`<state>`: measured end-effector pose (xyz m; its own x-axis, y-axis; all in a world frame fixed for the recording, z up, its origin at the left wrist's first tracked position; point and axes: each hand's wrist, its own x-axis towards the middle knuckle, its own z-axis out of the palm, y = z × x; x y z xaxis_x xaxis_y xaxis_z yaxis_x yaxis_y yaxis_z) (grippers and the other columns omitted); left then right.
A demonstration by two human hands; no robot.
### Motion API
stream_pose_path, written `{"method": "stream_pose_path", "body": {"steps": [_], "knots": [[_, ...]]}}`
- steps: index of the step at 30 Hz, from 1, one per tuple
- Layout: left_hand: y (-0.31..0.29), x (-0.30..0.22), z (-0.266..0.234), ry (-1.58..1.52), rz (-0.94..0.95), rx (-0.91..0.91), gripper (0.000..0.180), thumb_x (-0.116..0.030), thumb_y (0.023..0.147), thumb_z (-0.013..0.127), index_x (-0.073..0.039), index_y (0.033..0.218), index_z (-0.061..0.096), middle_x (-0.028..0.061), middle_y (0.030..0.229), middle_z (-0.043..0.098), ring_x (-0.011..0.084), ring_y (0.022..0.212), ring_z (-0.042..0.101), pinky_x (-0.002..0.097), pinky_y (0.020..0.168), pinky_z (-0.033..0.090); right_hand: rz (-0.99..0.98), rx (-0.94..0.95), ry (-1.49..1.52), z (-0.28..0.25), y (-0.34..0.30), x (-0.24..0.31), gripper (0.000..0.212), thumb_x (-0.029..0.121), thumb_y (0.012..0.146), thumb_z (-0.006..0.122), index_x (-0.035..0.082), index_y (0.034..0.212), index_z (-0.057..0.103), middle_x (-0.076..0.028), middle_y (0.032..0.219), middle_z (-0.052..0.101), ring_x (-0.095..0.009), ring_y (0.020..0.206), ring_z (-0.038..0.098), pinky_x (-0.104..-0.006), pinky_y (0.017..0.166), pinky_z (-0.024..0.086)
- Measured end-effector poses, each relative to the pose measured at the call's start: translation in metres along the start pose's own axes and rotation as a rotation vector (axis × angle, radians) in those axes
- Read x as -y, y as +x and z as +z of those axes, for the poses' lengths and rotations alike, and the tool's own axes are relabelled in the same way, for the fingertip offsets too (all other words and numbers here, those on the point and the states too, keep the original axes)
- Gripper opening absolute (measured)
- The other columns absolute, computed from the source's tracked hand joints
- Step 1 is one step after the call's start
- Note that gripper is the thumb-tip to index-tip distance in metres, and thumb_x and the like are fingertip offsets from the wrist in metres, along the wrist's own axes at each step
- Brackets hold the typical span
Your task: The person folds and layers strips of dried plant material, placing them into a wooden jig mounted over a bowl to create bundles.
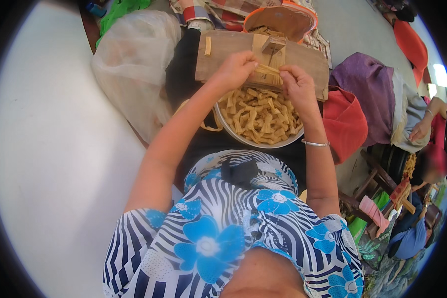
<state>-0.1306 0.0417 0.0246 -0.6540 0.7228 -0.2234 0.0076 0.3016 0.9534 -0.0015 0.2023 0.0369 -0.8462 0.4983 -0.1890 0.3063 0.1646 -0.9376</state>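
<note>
Between my hands a tan strip (267, 69), which looks like tofu skin, is stretched over a wooden board (223, 57). My left hand (237, 70) pinches its left end, and my right hand (297, 82) has its fingers closed on the right end. A small wooden block (274, 45) stands up from the board just beyond the strip. One short loose tan piece (207, 46) lies on the board's left part. Right below the board, a round pale-rimmed basin (270, 146) is full of knotted tan strips (258, 116).
Past the board is an orange-rimmed container (303, 25) with more tan strips inside. A translucent plastic bag (134, 64) bulges at the left. Red cloth (343, 124) and a purple bag (365, 92) lie to the right. Other people sit at the far right, beside wooden stools (377, 181).
</note>
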Motion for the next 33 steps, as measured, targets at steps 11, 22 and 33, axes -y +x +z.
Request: {"method": "stream_pose_path", "body": {"steps": [11,22,33], "knots": [[-0.016,0.006,0.004,0.478,0.097,-0.255,0.021,-0.020,0.090,0.052,-0.001,0.094,0.060,0.0141,0.080,0.065,0.0318,0.073,0.063,0.0396,0.069,0.048,-0.638,-0.268,-0.838,0.003,-0.031,0.002,0.017,0.008,0.081,0.066,0.003,0.098,0.066,-0.015,0.091,0.065,-0.031,0.082,0.063,-0.0363,0.072,0.050],[-0.089,-0.017,0.025,-0.302,-0.312,0.398,0.022,-0.017,0.093,0.056,-0.002,0.108,0.061,0.0024,0.073,0.057,0.0076,0.058,0.049,0.0222,0.052,0.042,-0.317,-0.047,-0.483,-0.002,-0.068,-0.019,0.019,0.017,0.089,0.063,0.000,0.079,0.062,-0.017,0.068,0.058,-0.031,0.060,0.056,-0.0365,0.057,0.046],[-0.104,-0.055,0.046,-0.553,0.058,0.262,0.022,-0.016,0.097,0.051,0.001,0.104,0.062,-0.0011,0.076,0.056,0.0058,0.069,0.047,0.0214,0.060,0.039,-0.022,0.170,0.681,0.003,-0.123,0.048,0.022,0.011,0.090,0.063,0.002,0.109,0.068,0.001,0.077,0.065,-0.004,0.063,0.053,-0.0199,0.056,0.041]]}}
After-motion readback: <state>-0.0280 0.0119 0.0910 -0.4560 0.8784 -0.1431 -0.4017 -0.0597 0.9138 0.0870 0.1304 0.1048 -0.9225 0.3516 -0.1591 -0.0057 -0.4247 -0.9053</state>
